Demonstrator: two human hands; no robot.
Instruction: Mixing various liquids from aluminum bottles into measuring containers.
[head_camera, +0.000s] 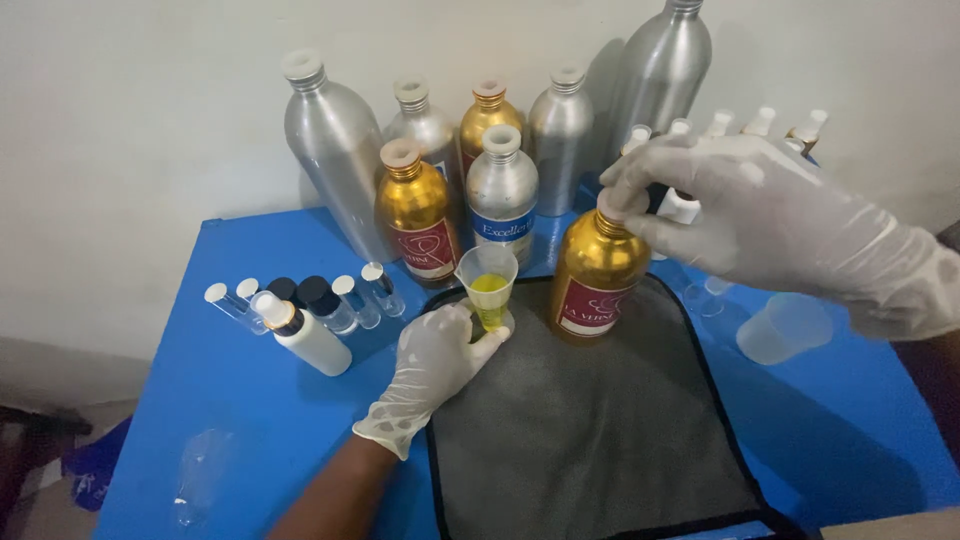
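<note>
Upright on the grey mat (590, 440), a small funnel (487, 285) of yellow liquid is pinched at its stem by the left hand (437, 365). Beside those fingers, the right hand (760, 215) grips the cap of a gold bottle (595, 275). Likely risk: tilting the funnel would spill liquid onto the blue bench (250, 420).

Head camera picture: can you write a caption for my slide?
Gloved left hand holds a funnel; right hand grips a gold bottle's cap.

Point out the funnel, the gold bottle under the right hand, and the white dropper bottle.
funnel (487, 272), head view, cone wall
gold bottle (597, 270), head view, body
white dropper bottle (318, 343), head view, body
</note>
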